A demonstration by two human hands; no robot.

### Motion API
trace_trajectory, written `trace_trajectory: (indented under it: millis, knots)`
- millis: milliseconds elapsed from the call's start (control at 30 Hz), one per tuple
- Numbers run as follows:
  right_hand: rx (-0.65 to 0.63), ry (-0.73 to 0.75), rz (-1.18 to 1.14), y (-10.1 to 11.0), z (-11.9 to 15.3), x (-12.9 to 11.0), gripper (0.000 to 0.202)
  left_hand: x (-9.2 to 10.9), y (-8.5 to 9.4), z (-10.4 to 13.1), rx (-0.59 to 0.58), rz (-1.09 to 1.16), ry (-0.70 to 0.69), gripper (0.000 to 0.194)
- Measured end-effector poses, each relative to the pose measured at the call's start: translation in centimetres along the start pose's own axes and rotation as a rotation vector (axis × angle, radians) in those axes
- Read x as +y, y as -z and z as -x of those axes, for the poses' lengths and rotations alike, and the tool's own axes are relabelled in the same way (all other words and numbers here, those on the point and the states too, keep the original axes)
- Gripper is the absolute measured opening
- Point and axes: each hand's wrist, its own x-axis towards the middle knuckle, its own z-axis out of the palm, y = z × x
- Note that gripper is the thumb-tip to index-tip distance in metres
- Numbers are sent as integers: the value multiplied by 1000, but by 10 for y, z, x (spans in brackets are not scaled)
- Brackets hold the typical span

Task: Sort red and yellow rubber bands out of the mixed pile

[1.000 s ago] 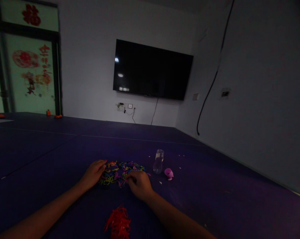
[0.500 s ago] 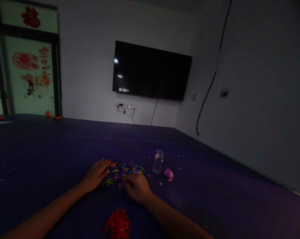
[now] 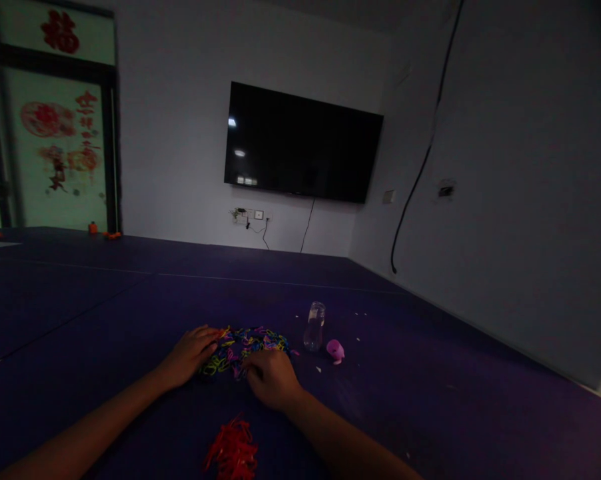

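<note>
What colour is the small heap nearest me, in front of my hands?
Red. The heap shows best in the head view, low on the purple mat.

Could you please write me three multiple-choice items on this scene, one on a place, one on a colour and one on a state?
1. Where does the clear bottle stand?
A. Right of the multicoloured pile
B. Left of the left hand
C. On top of the red pile

2. What colour is the small pile nearest the camera?
A. Green
B. Red
C. White

3. How is the bottle?
A. Lying flat with its cap on
B. Held in the right hand
C. Upright with its cap off

Answers: 1 A, it stands on the purple mat just right of the multicoloured pile. 2 B, the strands between the forearms are all red. 3 C, it stands upright apart from both the left hand and the right hand, with the pink cap lying beside it.
</note>
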Motion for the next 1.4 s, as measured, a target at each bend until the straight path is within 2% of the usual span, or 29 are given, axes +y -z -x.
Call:
trace_trajectory:
  millis: [167,433,633,933,1200,1400]
  knots:
    - [-16,-15,19,1,0,-3,25,12,9,-1,89,191,45,35]
    - [-26,-16,22,2,-1,-3,25,24,24,1,134,492,275,33]
    - [-31,-4,47,3,0,-4,24,28,28,2,191,547,376,32]
    - [-17,12,29,2,1,-4,25,27,29,2,222,330,265,27]
    - [-32,6,41,4,1,-4,26,29,27,2,247,380,175,29]
    - [-36,3,31,3,1,-4,26,26,27,1,224,388,149,26]
